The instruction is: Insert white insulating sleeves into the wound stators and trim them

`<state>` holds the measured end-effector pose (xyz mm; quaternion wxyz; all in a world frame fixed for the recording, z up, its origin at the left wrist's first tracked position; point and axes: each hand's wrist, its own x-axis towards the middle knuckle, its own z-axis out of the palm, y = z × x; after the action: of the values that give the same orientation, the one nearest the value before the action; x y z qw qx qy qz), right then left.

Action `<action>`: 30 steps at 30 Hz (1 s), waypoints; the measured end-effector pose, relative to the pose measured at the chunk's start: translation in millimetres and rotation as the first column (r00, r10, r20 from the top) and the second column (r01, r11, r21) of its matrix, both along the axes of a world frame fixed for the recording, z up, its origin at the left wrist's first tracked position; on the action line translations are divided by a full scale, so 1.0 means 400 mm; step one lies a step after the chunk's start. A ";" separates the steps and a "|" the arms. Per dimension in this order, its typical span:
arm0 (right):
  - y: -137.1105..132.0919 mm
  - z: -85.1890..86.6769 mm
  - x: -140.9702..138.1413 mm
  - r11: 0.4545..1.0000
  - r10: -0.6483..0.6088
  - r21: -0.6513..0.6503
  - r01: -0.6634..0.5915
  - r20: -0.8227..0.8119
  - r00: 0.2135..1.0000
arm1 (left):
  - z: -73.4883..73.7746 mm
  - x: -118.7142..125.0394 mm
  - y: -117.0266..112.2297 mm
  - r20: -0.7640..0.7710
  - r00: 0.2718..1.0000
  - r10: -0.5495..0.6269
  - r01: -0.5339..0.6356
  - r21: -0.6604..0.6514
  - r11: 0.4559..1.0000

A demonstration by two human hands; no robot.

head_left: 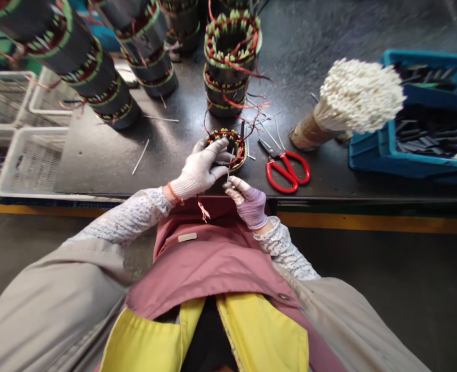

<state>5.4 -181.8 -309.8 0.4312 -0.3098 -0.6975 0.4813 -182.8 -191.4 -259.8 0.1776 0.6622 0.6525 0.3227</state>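
Observation:
A motor stator (pixel 240 164) with red-brown windings and green slot liners sits near the front edge of the dark workbench. My left hand (pixel 199 168), in a white glove, grips its near left rim, with fingers reaching over the opening. My right hand (pixel 250 205), in a purple glove, is closed in a pinch just in front of the stator. A thin pale strand (pixel 228 177) stands up from its fingertips; whether it is a wire or a sleeve is unclear. Red-handled scissors (pixel 288 170) lie to the right. Loose copper-coloured leads rise behind the stator.
Stacked stators (pixel 228 88) stand behind, with taller leaning stacks (pixel 112 98) at left. At right are a bundle of white-tipped sticks (pixel 329 116) and a blue bin (pixel 414 165) of dark pieces. White baskets (pixel 38 160) line the left; thin sleeves (pixel 140 156) lie scattered.

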 end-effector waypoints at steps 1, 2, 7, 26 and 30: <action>0.011 -0.001 -0.014 0.998 -0.028 -0.058 0.026 -0.031 0.999 | -0.008 0.002 -0.005 0.072 0.997 0.026 -0.028 0.018 0.999; 0.019 0.002 -0.023 0.993 -0.054 -0.108 0.047 -0.056 0.997 | -0.016 0.004 -0.008 0.121 0.992 0.044 -0.050 0.043 0.998; 0.036 0.074 -0.009 0.999 -0.041 0.020 0.041 -0.013 0.999 | -0.041 0.007 -0.011 0.037 0.999 0.014 -0.024 0.283 0.959; 0.084 0.119 -0.048 0.977 -0.013 -0.203 0.069 0.268 0.963 | -0.086 0.004 -0.006 -0.061 0.998 -0.033 0.060 0.519 0.853; 0.091 0.100 -0.046 0.979 0.010 -0.198 0.050 0.291 0.957 | -0.080 0.008 -0.007 -0.011 1.000 -0.022 0.024 0.461 0.887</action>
<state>-13.1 -145.3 -269.9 0.2948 -0.4265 -0.6975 0.4947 -179.8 -194.3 -291.9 0.0173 0.6939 0.5498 0.4647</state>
